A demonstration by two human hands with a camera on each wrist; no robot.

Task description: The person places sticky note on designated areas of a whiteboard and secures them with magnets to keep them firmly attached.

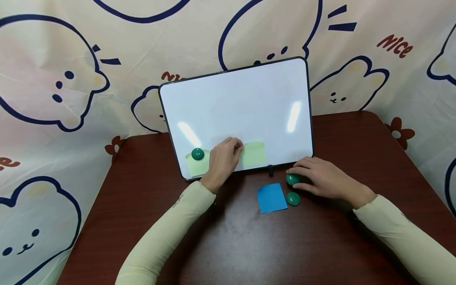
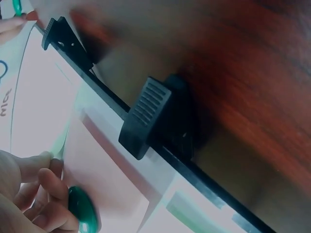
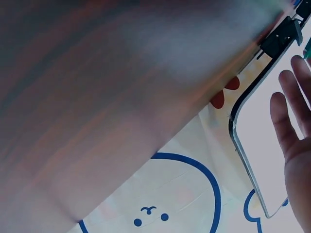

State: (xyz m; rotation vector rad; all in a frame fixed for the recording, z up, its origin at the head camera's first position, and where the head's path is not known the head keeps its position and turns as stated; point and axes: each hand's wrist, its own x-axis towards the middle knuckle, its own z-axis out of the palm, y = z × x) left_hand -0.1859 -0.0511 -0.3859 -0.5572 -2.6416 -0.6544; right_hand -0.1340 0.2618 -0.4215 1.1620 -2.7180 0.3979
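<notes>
My left hand (image 1: 225, 158) is at the lower part of the tilted whiteboard (image 1: 238, 103). Its thumb and forefinger pinch the upper left corner of a light green sticky note (image 1: 253, 154). Just below those fingers, the left wrist view has a pink-looking note (image 2: 104, 177) with a green magnet (image 2: 83, 211); the hand hides both from the head view. Another green note (image 1: 194, 167) is on the board's left, under a round green magnet (image 1: 197, 154). On the table, my right hand (image 1: 320, 178) holds a green magnet (image 1: 292, 179) between thumb and fingers.
A second loose green magnet (image 1: 293, 198) lies on the dark wooden table (image 1: 249, 245), beside a blue sticky note (image 1: 272, 198). Black clip feet (image 2: 148, 116) support the board's bottom edge. Behind stands a cartoon-printed cloth (image 1: 142, 47).
</notes>
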